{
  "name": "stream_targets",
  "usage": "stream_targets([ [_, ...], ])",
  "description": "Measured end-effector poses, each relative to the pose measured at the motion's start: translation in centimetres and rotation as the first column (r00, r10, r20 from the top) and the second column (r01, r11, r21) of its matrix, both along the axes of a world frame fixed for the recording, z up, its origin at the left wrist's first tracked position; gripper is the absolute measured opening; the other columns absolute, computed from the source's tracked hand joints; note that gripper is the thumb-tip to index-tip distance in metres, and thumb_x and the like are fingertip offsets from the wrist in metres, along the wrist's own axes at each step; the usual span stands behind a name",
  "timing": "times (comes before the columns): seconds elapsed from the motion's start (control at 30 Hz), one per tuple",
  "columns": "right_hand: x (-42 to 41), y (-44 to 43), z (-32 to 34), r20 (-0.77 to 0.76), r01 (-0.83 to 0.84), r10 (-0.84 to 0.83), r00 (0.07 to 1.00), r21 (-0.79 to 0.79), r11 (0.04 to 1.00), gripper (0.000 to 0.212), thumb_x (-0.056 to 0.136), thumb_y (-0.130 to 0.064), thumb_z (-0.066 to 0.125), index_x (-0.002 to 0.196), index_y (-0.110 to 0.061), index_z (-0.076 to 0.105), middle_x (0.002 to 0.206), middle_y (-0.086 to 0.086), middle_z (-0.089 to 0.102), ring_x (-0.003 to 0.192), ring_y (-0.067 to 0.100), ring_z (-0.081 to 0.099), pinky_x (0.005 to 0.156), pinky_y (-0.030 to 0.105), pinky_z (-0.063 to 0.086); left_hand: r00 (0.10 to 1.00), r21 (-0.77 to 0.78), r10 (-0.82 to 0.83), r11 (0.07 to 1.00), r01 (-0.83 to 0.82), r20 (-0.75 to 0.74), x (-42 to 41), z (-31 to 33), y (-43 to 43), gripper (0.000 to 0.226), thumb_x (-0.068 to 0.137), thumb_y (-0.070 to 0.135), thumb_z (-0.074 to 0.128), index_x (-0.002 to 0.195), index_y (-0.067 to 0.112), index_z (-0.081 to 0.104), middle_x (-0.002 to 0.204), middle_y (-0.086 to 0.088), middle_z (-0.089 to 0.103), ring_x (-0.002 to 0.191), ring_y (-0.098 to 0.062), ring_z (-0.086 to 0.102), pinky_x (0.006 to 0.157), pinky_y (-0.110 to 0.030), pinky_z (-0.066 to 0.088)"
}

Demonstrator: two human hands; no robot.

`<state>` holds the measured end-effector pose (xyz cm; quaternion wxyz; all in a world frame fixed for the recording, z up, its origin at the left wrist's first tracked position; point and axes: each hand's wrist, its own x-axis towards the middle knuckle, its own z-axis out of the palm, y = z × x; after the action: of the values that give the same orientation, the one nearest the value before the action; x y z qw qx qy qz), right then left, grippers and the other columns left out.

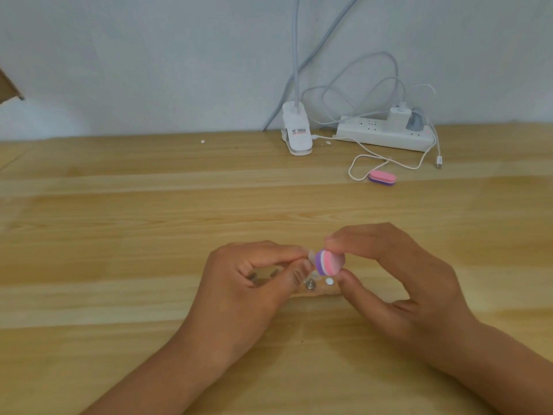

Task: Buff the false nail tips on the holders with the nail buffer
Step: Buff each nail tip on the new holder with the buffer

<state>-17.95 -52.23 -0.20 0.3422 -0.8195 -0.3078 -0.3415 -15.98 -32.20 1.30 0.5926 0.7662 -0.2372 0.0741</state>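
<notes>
Rubbing too hard could pop the tiny clear nail tip (311, 255) off its holder (309, 283), we think, since it looks so small. Our right hand (404, 283) pinches the pink, white and purple nail buffer (329, 262) against it, and our left hand (251, 277) pinches the holder, close to the counter (119, 235).

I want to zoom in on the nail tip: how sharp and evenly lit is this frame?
Head view: soft, even light, faint shadows under the left hand and right hand, no harsh glare on the table; the clear tip the left hand pinches, beside the right hand's buffer, is small and blurry; the table's far edge runs tilted.
</notes>
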Motion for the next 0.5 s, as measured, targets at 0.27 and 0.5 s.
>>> stream_targets([
  [0.27,0.01,0.22,0.37,0.066,-0.063,0.068,0.995,-0.078,0.995,0.032,0.082,0.008,0.069,0.112,-0.004,0.068,0.111,0.009,0.068,0.103,0.02,0.066,0.088,0.029,0.052,0.975,0.201,0.024,0.977,-0.07,0.222,-0.33,0.19,-0.21,0.007,0.079,0.029,0.074,0.083,0.033,0.078,0.084,0.024,0.072,0.078,0.0,0.067,0.082,-0.042,0.046],
  [0.5,-0.02,0.52,0.02,0.094,-0.101,0.11,0.989,-0.1,0.99,0.029,0.087,0.008,0.066,0.113,-0.005,0.069,0.113,0.01,0.068,0.105,0.02,0.066,0.09,0.028,0.051,0.971,0.203,0.003,0.978,-0.053,0.238,-0.37,0.22,-0.24,0.011,0.082,0.038,0.065,0.091,0.034,0.072,0.083,0.024,0.071,0.078,0.002,0.067,0.082,-0.039,0.045],
])
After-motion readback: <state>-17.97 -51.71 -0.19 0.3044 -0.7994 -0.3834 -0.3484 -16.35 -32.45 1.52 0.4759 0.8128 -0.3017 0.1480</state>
